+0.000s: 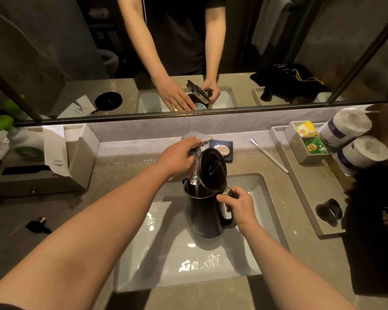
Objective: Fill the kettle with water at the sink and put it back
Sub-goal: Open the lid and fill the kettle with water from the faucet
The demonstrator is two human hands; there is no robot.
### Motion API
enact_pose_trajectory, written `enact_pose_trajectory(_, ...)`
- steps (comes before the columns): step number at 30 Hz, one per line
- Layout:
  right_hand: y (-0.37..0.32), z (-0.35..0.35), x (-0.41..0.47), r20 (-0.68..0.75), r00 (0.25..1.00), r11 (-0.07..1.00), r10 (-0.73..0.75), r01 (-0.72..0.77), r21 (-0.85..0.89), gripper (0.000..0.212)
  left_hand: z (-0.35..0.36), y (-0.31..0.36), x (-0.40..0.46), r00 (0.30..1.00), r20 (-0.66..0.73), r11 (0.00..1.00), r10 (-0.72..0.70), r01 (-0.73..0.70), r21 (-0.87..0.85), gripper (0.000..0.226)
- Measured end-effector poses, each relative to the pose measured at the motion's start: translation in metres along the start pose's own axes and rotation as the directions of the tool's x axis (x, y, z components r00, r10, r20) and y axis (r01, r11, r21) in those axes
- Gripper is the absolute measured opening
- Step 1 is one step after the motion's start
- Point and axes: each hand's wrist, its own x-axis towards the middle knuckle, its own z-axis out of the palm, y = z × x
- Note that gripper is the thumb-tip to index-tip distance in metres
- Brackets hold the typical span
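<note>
A black electric kettle point(205, 217) is held upright over the white sink basin point(166, 260), its round lid point(212, 167) flipped open. My right hand point(239, 208) is shut on the kettle's handle. Under the chrome faucet point(197, 138) sits the kettle's mouth, and a thin stream of water falls into it. My left hand point(177, 156) rests on the faucet lever, fingers wrapped over it. The water level inside the kettle is hidden.
A white toothbrush point(269, 155) and a soap dish point(222, 149) lie behind the basin. A grey tray point(305, 182) at the right holds tea bags, paper rolls and a black cup. A black plug point(37, 224) lies at the left. The mirror reflects the kettle's base.
</note>
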Motion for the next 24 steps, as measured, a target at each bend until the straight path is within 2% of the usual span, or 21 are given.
enact_pose_trajectory(18, 0.0013, 0.0008, -0.0017, -0.014, 1.000, 1.000, -0.007, 0.007, 0.004, 0.026, 0.0040, -0.0026, -0.0016, 0.999, -0.022, 0.999, 0.035, -0.036, -0.022, 0.054)
enact_pose_trajectory(24, 0.0015, 0.0002, -0.0019, -0.017, 1.000, 1.000, 0.001, 0.000, 0.023, 0.026, 0.0070, -0.0043, -0.0007, 1.000, 0.012, 1.000, -0.018, 0.018, 0.010, 0.061)
